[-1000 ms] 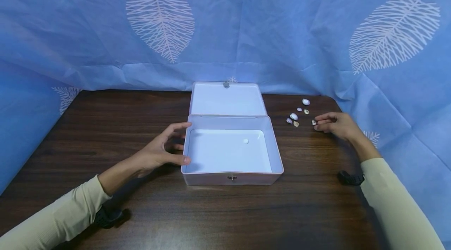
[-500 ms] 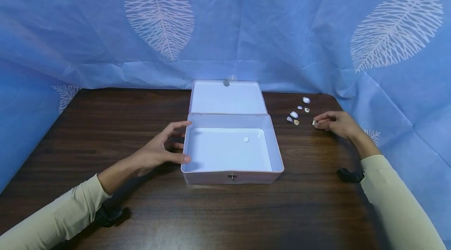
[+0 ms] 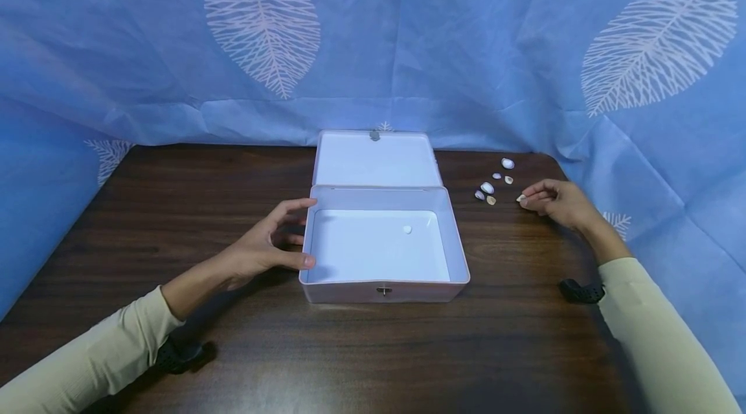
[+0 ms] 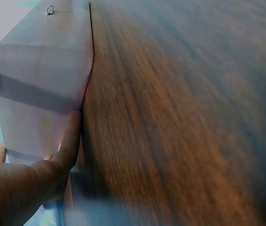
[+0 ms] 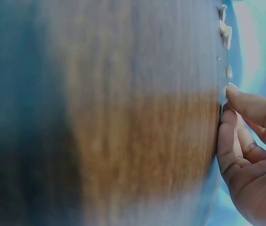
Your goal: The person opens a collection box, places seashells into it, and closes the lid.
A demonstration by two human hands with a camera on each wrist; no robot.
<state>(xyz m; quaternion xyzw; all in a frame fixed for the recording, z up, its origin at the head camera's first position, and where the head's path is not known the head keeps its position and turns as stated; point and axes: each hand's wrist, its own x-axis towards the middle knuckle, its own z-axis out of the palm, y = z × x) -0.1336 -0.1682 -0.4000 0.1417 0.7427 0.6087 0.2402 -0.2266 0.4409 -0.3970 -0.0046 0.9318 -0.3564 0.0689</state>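
An open white metal box (image 3: 419, 294) stands mid-table in the head view, its lid (image 3: 377, 158) tipped back. My left hand (image 3: 250, 255) spans its left side, thumb and index finger reaching the rim and the other fingers against the outer wall. In the left wrist view the fingers lie along the pinkish side wall (image 4: 34, 84). One small white shell (image 3: 407, 229) lies inside the box. At the table's right, my right hand (image 3: 556, 202) pinches a small pale seashell (image 3: 520, 198) between thumb and fingertips, close over the wood. Fingertips hide part of that shell.
Several small seashells (image 3: 487, 188) lie loosely grouped just left of the right hand. The dark wooden table (image 3: 373, 356) ends at a blue leaf-patterned cloth (image 3: 384, 45) behind and to the right. A black band (image 3: 581, 291) shows below the right sleeve.
The right fingertips have drawn together on the small seashell, which has tilted and shifted slightly. The left hand and the box have stayed put; the head view has shifted slightly.
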